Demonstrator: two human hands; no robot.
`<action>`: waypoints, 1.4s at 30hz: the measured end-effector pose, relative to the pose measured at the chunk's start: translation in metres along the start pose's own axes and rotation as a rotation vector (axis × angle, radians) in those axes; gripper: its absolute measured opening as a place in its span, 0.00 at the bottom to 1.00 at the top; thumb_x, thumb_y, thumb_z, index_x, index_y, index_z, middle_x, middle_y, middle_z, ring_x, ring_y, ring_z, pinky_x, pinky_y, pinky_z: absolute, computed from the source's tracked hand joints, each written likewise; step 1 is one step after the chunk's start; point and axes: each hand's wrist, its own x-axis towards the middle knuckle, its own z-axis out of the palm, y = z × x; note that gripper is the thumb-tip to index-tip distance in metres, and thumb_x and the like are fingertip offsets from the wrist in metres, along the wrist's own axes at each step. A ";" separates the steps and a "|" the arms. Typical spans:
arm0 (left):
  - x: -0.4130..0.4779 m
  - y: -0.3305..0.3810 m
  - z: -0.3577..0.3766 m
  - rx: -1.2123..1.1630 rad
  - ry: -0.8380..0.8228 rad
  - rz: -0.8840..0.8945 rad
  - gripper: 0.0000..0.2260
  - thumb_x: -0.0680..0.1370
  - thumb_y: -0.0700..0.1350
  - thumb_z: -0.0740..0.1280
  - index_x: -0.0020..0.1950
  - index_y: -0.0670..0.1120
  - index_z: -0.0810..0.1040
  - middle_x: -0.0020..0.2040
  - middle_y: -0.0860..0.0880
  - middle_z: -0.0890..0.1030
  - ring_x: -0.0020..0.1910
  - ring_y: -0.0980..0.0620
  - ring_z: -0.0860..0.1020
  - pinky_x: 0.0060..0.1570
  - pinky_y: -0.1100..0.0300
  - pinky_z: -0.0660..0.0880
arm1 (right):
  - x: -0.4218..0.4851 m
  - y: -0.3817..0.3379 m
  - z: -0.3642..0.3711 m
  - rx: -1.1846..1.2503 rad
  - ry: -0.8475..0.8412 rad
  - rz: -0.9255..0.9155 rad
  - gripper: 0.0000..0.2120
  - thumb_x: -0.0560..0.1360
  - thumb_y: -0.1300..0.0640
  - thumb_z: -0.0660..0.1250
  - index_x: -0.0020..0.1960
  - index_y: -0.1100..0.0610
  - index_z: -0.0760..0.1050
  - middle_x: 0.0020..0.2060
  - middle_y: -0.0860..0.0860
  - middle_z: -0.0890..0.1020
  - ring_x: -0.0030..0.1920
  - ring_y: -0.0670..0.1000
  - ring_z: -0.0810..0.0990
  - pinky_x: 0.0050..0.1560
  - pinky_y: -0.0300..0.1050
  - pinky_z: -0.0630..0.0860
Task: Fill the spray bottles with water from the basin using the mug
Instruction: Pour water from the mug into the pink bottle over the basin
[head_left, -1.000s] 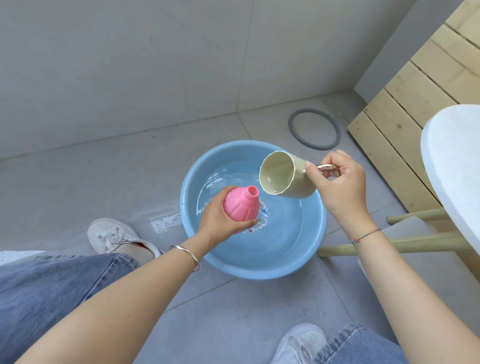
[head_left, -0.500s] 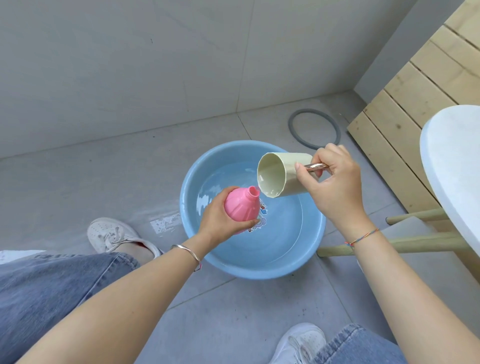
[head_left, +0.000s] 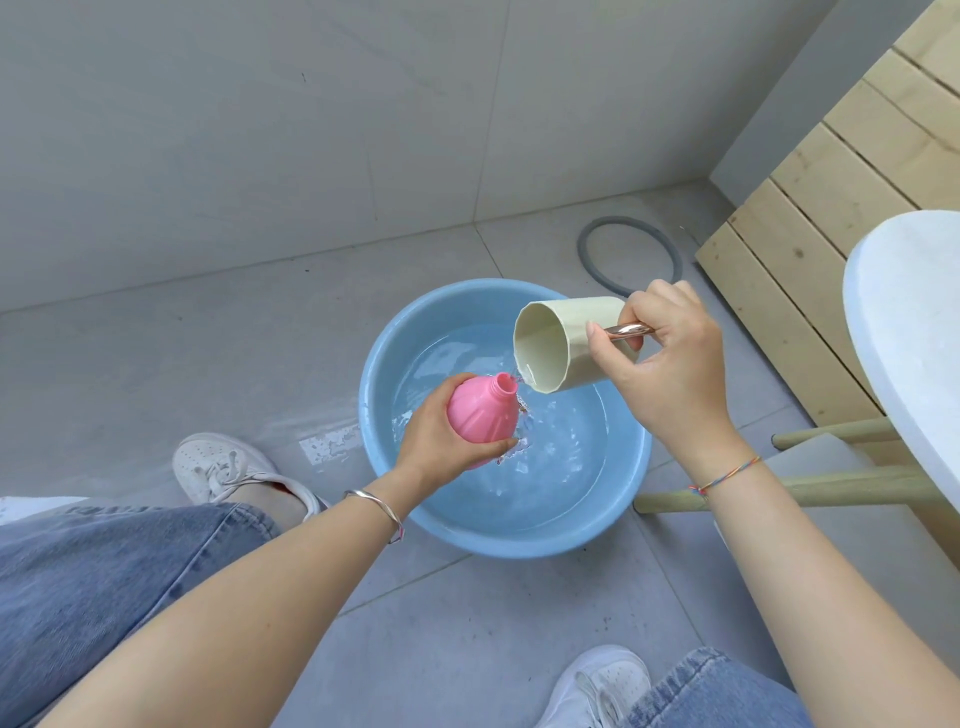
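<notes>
A blue basin (head_left: 524, 535) with water stands on the grey floor. My left hand (head_left: 441, 441) grips a pink round spray bottle (head_left: 480, 408) without its cap, tilted, over the water. My right hand (head_left: 665, 374) holds a cream mug (head_left: 566, 345) by its copper handle, tipped on its side. The mug's lip sits right above the bottle's open neck. A thin stream of water runs from the mug at the neck, and some splashes into the basin below.
A grey rubber ring (head_left: 589, 260) lies on the floor behind the basin. Wooden slats (head_left: 831, 171) and a white round table (head_left: 909, 332) with wooden legs stand at the right. My white shoes (head_left: 218, 462) flank the basin. A wet patch marks the floor left of the basin.
The mug has tipped further and moved down-left until its lip meets the bottle's neck. The bottle has tilted slightly toward the mug; water now runs.
</notes>
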 end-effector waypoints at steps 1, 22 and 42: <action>0.000 0.000 0.000 0.002 -0.002 -0.003 0.37 0.57 0.58 0.83 0.62 0.60 0.71 0.57 0.58 0.78 0.54 0.52 0.78 0.56 0.51 0.78 | 0.000 -0.001 0.000 -0.002 -0.001 -0.004 0.16 0.69 0.58 0.69 0.29 0.61 0.65 0.29 0.50 0.67 0.36 0.50 0.63 0.40 0.41 0.60; -0.001 0.003 0.003 0.005 -0.005 -0.005 0.36 0.58 0.57 0.83 0.61 0.60 0.72 0.56 0.57 0.78 0.54 0.53 0.78 0.54 0.56 0.77 | 0.001 -0.005 0.001 -0.034 0.001 -0.090 0.17 0.69 0.58 0.70 0.33 0.52 0.61 0.31 0.46 0.63 0.37 0.46 0.59 0.42 0.40 0.57; -0.003 0.008 0.006 -0.020 -0.009 -0.033 0.35 0.58 0.57 0.83 0.61 0.61 0.72 0.55 0.60 0.77 0.52 0.57 0.77 0.45 0.70 0.72 | 0.001 -0.009 0.004 -0.094 0.038 -0.161 0.16 0.68 0.60 0.70 0.31 0.56 0.63 0.30 0.47 0.63 0.37 0.45 0.57 0.44 0.39 0.56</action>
